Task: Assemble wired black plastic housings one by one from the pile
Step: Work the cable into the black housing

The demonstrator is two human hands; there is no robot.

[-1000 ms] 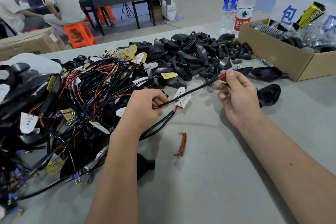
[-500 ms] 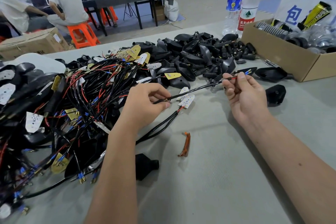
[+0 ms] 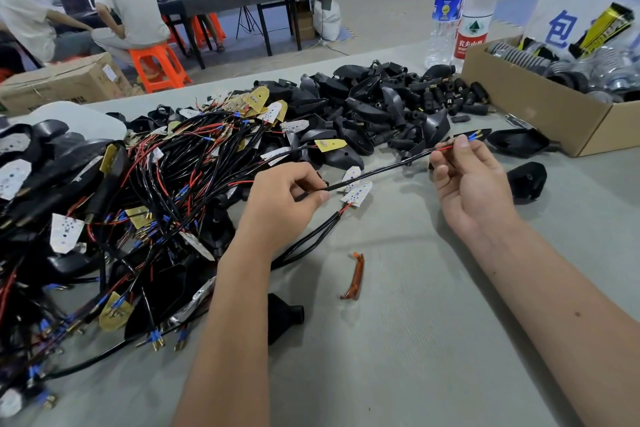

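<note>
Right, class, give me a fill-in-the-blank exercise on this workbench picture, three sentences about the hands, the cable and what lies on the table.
1. Both the left hand and the right hand pinch one black ____ stretched between them.
2. The small loose piece lying on the table between the forearms is ____ in colour.
3. The two bottles stand next to a ____ box.

Missing words: cable; orange; cardboard
</note>
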